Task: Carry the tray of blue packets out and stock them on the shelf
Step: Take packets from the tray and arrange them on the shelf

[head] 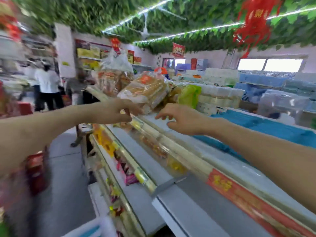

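Over the top shelf (191,151), the left hand (116,110) curled its fingers at the near corner of a snack bag (145,89), grip unclear; the right hand (183,119) hovered beside it, fingers loose, empty.

A small grocery shop, seen along a stocked aisle.

A tiered shelf (133,151) runs down the aisle with yellow price tags (140,176) clipped to its front rails and coloured snack packets (130,178) behind them. Clear bags of baked goods (145,89) sit on top. Wrapped paper-goods packs (220,94) are piled in blocks beyond, and boxed goods fill wall shelves (89,54). Red banners (178,50) hang from a ceiling of artificial leaves (102,12). People (47,86) stand in the aisle.
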Demonstrator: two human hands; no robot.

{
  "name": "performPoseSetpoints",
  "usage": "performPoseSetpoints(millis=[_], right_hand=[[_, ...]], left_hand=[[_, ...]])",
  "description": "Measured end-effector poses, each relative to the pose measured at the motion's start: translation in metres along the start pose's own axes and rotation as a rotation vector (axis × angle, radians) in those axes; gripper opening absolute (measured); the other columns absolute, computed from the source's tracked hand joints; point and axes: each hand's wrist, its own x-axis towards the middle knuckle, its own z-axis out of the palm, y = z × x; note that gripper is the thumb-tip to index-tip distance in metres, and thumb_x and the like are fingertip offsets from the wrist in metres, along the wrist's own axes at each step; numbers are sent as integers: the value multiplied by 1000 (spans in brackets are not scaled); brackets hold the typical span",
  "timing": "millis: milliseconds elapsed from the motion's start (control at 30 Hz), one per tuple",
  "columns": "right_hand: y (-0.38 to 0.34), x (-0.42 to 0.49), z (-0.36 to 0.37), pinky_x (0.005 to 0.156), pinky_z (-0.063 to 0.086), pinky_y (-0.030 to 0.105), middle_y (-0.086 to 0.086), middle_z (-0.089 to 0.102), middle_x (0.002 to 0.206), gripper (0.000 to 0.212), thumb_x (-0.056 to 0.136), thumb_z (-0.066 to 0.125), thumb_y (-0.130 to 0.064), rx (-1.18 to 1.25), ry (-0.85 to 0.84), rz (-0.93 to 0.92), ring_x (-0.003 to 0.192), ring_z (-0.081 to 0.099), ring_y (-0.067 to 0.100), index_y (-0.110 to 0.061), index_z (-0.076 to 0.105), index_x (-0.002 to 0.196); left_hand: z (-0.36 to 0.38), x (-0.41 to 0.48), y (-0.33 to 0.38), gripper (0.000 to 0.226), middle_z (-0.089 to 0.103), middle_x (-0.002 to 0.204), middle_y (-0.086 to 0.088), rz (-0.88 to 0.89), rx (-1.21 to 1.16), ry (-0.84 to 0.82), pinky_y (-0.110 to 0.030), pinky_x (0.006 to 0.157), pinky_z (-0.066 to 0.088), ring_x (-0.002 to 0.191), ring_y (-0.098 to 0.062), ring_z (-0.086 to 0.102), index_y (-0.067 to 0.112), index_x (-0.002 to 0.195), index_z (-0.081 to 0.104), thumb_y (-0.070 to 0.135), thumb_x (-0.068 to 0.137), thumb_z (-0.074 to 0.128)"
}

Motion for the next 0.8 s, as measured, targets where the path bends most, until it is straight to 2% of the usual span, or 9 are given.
performPoseSetpoints(millis=[67,233,367,467,500,633,700,800], right_hand=[[-32,38,27,90,50,43,-2,62,118,43,90,57,-16,-20,-54,-105,106,58,18,-28,64,131],[-113,88,121,83,44,34,-5,55,116,36,97,55,-17,36,-224,-293,106,55,15,-30,66,129],[-156,83,223,88,44,33,-5,56,122,37,96,53,-14,136,-387,-334,111,56,16,-29,68,126],[-176,67,288,90,44,30,-9,51,110,41,91,55,-8,205,-542,-339,104,55,16,-26,69,125],[-180,62,308,93,45,31,-9,51,110,41,90,55,-8,222,-585,-334,107,56,18,-26,70,124],[-192,44,370,104,46,42,-1,59,127,38,87,57,-17,290,-697,-279,118,57,19,-31,71,119],[-199,36,391,109,42,40,2,60,129,36,86,57,-16,331,-711,-271,120,57,21,-26,73,117],[-206,27,409,115,32,27,2,53,145,39,88,57,-8,343,-680,-276,133,49,19,-21,73,121]], left_hand=[[8,-44,-28,37,60,118,27,-118,-29,20,-19,86,48,103,8,60,46,129,63,22,101,64],[63,-149,-79,42,61,111,31,-351,-54,12,-19,85,45,100,7,60,44,128,65,20,93,65],[133,-238,-110,54,65,117,21,-558,-123,-102,-24,90,52,96,6,61,38,132,66,26,80,55],[190,-293,-130,57,67,118,12,-690,-147,-211,-28,95,52,97,-2,64,32,131,67,33,76,52],[207,-306,-132,55,68,119,9,-725,-157,-249,-29,96,52,99,-5,64,30,130,68,34,77,53],[264,-337,-135,42,64,125,6,-775,-205,-311,-31,101,50,112,-12,63,30,129,68,18,89,63],[286,-346,-136,44,58,136,3,-756,-176,-329,-29,107,43,124,-16,57,28,132,66,14,91,64],[307,-352,-139,45,49,149,-2,-719,-105,-360,-30,113,36,136,-23,49,25,135,65,16,91,64]])
